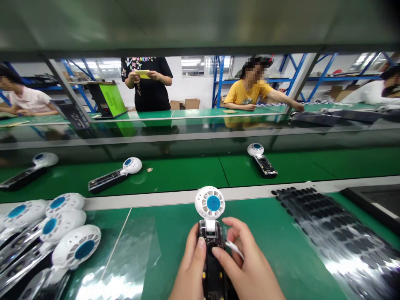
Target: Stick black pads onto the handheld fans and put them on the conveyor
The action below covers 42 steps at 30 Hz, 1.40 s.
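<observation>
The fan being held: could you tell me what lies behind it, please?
A white strip, then the green belt. The left hand and right hand hide the lower handle of the fan.

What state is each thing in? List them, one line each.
Fan, held upright, handle casing open.
Left hand, gripping the handle.
Right hand, pinching white strip, thumb on handle.
Belt fans, lying flat, handles open.
Stacked fans, piled at left.
Pad sheet, lying flat.
</observation>
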{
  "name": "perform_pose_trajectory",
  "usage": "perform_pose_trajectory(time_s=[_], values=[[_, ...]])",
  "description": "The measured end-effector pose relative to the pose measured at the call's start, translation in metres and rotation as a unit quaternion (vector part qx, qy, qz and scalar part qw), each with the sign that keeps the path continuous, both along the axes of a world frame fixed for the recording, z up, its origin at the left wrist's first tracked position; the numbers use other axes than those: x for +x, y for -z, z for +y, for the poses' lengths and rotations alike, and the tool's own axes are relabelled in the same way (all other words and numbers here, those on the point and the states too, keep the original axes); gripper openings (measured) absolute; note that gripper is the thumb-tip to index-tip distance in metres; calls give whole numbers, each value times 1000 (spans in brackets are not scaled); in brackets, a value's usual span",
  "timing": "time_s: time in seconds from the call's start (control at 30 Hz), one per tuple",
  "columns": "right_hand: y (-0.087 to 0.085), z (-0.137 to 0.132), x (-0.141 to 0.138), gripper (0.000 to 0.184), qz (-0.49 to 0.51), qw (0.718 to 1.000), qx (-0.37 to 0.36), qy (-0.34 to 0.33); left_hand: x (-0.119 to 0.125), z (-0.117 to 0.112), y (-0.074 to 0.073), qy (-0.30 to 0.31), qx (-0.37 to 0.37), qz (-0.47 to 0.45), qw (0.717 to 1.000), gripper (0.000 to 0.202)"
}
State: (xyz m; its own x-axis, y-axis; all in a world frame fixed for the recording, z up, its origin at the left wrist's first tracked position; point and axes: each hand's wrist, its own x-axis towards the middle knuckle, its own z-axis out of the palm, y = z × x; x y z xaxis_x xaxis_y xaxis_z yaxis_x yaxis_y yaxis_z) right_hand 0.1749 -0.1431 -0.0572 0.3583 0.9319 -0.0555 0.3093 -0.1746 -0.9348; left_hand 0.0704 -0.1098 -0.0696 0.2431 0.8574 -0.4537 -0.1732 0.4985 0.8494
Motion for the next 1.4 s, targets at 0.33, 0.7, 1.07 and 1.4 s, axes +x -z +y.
perform_pose_trajectory(time_s=[0.33,0.7,1.07,1.4], values=[[-17,-4,34,40,93,993,-19,-67,-1,3,-10,72,-1,-151,986,54],[-21,-9,32,16,68,994,-10,-85,-7,4,-9,80,4,-194,978,46],[-14,-6,7,52,357,926,-22,-121,-1,-13,-5,112,107,-217,964,51],[-17,-8,5,56,404,906,-57,-107,-15,-11,7,160,140,-113,970,60]])
